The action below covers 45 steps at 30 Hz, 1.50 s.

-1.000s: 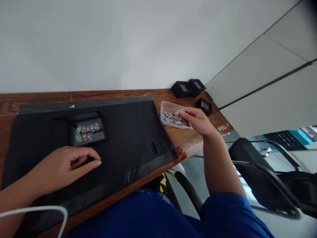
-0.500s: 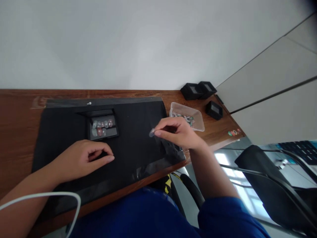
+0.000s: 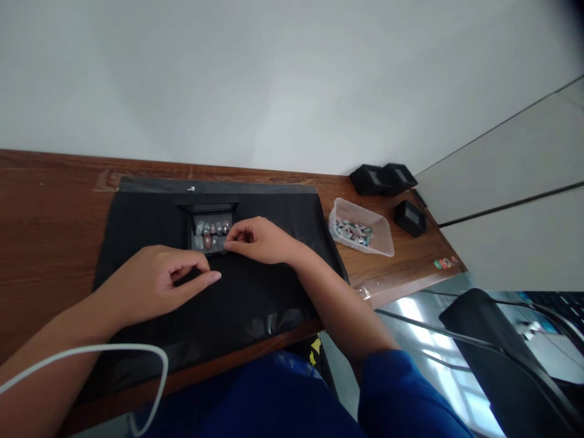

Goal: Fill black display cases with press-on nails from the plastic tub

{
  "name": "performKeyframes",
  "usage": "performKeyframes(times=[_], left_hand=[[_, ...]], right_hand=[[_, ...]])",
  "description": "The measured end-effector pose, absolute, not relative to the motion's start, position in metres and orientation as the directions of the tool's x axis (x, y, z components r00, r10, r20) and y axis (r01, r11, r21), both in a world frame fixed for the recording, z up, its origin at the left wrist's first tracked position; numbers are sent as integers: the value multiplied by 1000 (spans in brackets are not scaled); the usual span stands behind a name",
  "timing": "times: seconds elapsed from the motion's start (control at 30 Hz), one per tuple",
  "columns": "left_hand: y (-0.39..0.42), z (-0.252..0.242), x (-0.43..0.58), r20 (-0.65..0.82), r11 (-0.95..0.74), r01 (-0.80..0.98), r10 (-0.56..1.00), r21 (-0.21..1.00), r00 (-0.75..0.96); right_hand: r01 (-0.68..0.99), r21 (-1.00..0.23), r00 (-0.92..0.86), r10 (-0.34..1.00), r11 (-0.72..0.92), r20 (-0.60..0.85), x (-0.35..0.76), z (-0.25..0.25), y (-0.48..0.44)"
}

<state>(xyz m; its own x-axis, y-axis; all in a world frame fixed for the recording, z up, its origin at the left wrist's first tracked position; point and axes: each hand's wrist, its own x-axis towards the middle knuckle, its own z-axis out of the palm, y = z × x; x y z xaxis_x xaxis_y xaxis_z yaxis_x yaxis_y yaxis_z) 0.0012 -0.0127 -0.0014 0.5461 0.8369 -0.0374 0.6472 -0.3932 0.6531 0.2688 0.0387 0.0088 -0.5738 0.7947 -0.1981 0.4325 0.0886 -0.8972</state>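
An open black case [image 3: 212,217] lies on the black mat [image 3: 255,292], with two rows of press-on nails inside. Most of the nails look clear or silvery; a pinkish-brown nail [image 3: 207,241] sits in the lower row. At the right end of that row, my right hand [image 3: 260,240] pinches a small press-on nail [image 3: 221,241] between thumb and index finger; the fingertips partly cover it. My left hand [image 3: 157,283] rests on the mat just in front of the case, thumb and index finger curved and apart, holding nothing.
A clear plastic tub [image 3: 385,237] of packed nail pieces stands to the right. Beyond it are several black cases [image 3: 410,219] near the wall. A white cable [image 3: 114,348] crosses my left forearm. A dark chair [image 3: 483,340] stands at the lower right.
My right hand has moved left from the mat's right side to the case, carrying the press-on nail. The left hand stays close in front of the case. The view has shifted slightly.
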Motion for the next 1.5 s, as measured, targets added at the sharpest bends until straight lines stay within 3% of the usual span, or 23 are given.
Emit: performKeyframes(times=[0.23,0.43,0.7,0.93,1.1,1.17,1.2,1.27,1.33,1.37,1.43,1.5], left_hand=[[-7,12,1,-158,-156,801,942,579,297],[-3,9,-4,-59,-64,818,991,572,120],[3,9,-10,-107,-9,832,991,554,82],[13,-2,-11,-225,-37,853,958,521,179],[18,-1,-9,-221,-56,860,956,508,193],[20,-1,-8,-206,-62,852,959,519,195],[20,-1,-8,-200,-67,846,959,528,201],[19,-1,-6,-182,-81,836,960,543,211],[17,1,-5,-161,-98,830,962,549,220],[15,3,-5,-150,-108,828,963,551,225],[12,7,-4,-130,-130,822,962,555,239],[9,10,-3,-115,-151,813,959,562,258]], right_hand=[[587,-803,-444,869,99,-217,260,11,32],[654,-745,-408,892,134,-197,258,13,28],[620,-766,-421,896,171,-141,261,12,20],[375,-925,-452,882,57,-129,274,-2,30],[69,-996,-479,874,-49,-76,290,32,-2],[-30,-984,-576,807,-177,-127,301,44,-33],[-38,-959,-691,700,-281,-177,307,45,-51],[98,-873,-906,320,-478,-277,318,36,-85],[381,-782,-915,-82,-493,-394,328,12,-114],[492,-751,-865,-147,-440,-480,332,-4,-125],[736,-647,-663,-16,-201,-749,341,-36,-143],[826,-553,-530,182,-109,-828,348,-64,-157]])
